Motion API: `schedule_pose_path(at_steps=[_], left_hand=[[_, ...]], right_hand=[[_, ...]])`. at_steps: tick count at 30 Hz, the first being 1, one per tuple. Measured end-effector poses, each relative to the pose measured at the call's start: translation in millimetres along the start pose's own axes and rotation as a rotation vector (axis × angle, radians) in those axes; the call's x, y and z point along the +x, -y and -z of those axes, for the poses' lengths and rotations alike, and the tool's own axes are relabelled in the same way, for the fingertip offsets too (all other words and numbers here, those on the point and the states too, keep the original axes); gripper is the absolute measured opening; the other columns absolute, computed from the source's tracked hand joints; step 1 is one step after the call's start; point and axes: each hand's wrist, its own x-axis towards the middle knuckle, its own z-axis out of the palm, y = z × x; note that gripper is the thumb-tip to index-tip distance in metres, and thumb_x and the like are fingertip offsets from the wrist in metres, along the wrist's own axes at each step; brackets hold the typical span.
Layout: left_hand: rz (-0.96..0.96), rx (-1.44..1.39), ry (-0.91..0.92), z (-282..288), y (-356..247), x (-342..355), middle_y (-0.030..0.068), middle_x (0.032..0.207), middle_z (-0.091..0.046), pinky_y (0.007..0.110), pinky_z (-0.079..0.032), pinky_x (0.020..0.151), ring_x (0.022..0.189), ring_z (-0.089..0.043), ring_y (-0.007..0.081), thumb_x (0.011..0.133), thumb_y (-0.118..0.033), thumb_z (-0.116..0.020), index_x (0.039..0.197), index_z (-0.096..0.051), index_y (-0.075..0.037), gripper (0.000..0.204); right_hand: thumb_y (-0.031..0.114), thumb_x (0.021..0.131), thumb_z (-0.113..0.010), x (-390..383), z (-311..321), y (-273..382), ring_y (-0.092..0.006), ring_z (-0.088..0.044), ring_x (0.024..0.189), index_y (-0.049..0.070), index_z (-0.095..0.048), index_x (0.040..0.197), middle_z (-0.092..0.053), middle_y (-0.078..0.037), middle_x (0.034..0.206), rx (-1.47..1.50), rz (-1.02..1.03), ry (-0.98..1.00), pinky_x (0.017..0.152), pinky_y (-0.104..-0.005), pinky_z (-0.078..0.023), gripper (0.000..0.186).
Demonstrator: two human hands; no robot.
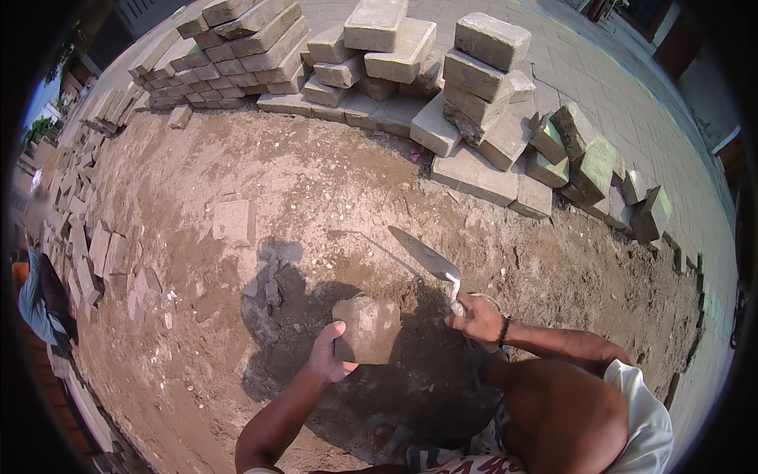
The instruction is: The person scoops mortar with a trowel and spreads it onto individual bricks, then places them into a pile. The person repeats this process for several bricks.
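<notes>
My left hand (328, 355) is closed round the left edge of a grey-brown paving block (368, 328), held over the bare ground. The block's top face looks rough and dusty, with a paler patch near its far edge. In my right hand (479, 321) is the handle of a pointed trowel (424, 253), its metal blade angled away to the far left. Block and trowel are apart from each other. Most of the trowel's grip is hidden by my fingers. A beaded bracelet circles my right wrist.
Uneven sandy soil (181, 197) spreads around me, with a pale flat block (234, 221) lying on it. Stacked pavers (253, 43) and a taller pile of blocks (485, 75) line the far edge, beside laid paving (632, 118). At the far left is another person's blue clothing (38, 296).
</notes>
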Motion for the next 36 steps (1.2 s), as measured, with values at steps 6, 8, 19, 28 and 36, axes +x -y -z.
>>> schedule_pose_path(at_steps=[6, 8, 19, 28, 36], left_hand=[[0.024, 0.724, -0.029, -59.5, -9.7, 74.2, 0.0174, 0.140, -0.046, 0.043, -0.040, 0.107, 0.130, -0.047, 0.0287, 0.077, -0.028, -0.074, 0.148, -0.035, -0.006, 0.084], [-0.082, 1.062, 0.049, -92.1, -8.6, 106.7, 0.0196, 0.139, -0.047, 0.043, -0.037, 0.109, 0.129, -0.047, 0.0296, 0.075, -0.030, -0.076, 0.147, -0.035, -0.004, 0.087], [-0.932, 1.942, 0.467, -373.8, 49.9, 286.1, 0.0302, 0.118, -0.049, 0.052, -0.037, 0.096, 0.108, -0.048, 0.0396, 0.062, -0.036, -0.084, 0.128, -0.043, 0.005, 0.088], [-0.866, 2.405, 0.399, -477.8, 83.7, 421.3, 0.0246, 0.104, -0.062, 0.049, -0.039, 0.089, 0.103, -0.055, 0.0390, 0.058, -0.036, -0.080, 0.110, -0.061, 0.002, 0.067], [-1.686, 2.061, 0.338, -413.5, 83.4, 411.4, 0.0386, 0.132, -0.048, 0.064, -0.023, 0.109, 0.130, -0.037, 0.0536, 0.077, -0.041, -0.075, 0.131, -0.057, 0.003, 0.072]], right_hand=[[0.033, 0.085, -0.067, -30.2, 50.6, -20.5, -0.0421, -0.064, 0.071, -0.003, -0.055, 0.104, -0.062, -0.025, 0.071, -0.026, -0.104, -0.025, 0.064, -0.0484, -0.049, 0.042], [0.030, 0.085, -0.066, -41.9, 69.5, -26.4, -0.0431, -0.064, 0.070, -0.004, -0.053, 0.103, -0.061, -0.025, 0.071, -0.050, -0.147, -0.013, 0.063, -0.0486, -0.049, 0.040], [0.022, 0.084, -0.063, -76.6, 82.4, -65.5, -0.0481, -0.063, 0.071, -0.004, -0.049, 0.104, -0.061, -0.029, 0.070, 0.042, -0.247, -0.040, 0.063, -0.0528, -0.050, 0.036], [0.026, 0.086, -0.063, -94.0, 79.7, -65.0, -0.0405, -0.064, 0.067, -0.002, -0.052, 0.109, -0.060, -0.024, 0.068, 0.319, -0.307, -0.180, 0.061, -0.0465, -0.049, 0.037], [0.022, 0.082, -0.068, -69.1, 77.4, -63.3, -0.0390, -0.062, 0.058, -0.002, -0.054, 0.104, -0.059, -0.022, 0.063, 0.275, -0.300, -0.213, 0.055, -0.0438, -0.048, 0.035]])
